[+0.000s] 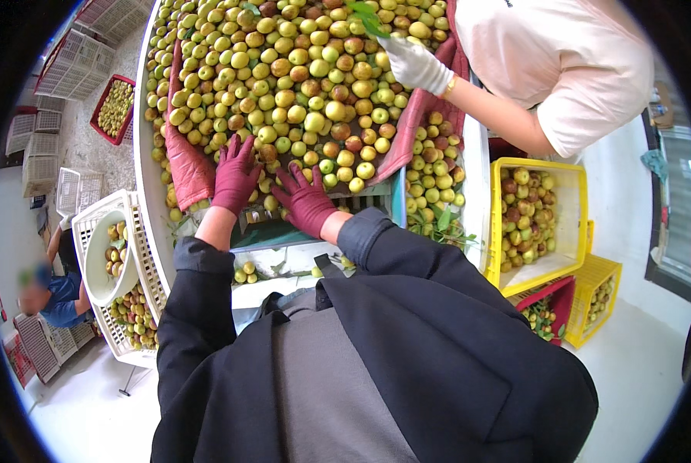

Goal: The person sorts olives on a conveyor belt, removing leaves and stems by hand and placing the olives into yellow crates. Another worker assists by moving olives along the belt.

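Observation:
A wide heap of green and reddish-brown jujube fruits (313,121) covers the sorting table, with red cloth (189,168) under its left and right edges. At the near edge of the heap lies my left hand (237,176) in a maroon glove, fingers spread over the fruits. Beside it on the right, my right hand (305,199), gloved the same way, touches the nearest fruits with its fingers apart. Neither palm is fully seen. Below both hands is a slatted opening (258,217) with a green surface. A few fruits sit on the white ledge (287,260) nearer to me.
A co-worker's white-gloved hand (412,65) holds green leaves (368,17) over the heap. On the right stands a yellow crate (583,220) of fruit. A white crate (143,254) with a white basin (93,260) is on the left, near another person (64,301). Stacked crates (76,63) stand farther left.

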A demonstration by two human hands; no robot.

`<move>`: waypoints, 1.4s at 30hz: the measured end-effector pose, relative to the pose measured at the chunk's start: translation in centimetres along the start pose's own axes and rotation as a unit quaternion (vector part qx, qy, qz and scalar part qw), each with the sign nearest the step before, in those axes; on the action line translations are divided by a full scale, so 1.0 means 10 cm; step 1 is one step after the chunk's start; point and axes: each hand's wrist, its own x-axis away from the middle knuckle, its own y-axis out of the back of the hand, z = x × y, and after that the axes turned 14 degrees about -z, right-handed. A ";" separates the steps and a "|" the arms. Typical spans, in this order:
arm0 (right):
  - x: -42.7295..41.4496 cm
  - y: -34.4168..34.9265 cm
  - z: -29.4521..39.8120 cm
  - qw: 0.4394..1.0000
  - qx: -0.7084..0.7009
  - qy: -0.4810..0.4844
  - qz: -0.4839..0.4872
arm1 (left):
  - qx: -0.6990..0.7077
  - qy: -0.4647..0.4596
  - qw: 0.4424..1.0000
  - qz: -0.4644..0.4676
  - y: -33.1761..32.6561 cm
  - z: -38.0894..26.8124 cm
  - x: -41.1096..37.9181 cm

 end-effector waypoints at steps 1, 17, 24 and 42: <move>0.06 -0.01 -0.03 1.000 -0.023 0.012 -0.017 | -0.033 0.008 0.999 0.026 -0.03 0.00 0.00; -0.23 0.27 -0.75 0.989 0.019 -0.120 -0.080 | -0.134 -0.110 0.974 0.145 0.16 -0.69 0.78; 0.18 0.29 -0.53 0.997 -0.045 -0.021 -0.055 | -0.014 -0.121 0.983 0.140 0.12 -0.68 0.94; -0.52 -0.09 -0.12 0.999 0.032 -0.031 0.017 | 0.103 0.016 0.989 -0.105 0.20 -0.07 0.62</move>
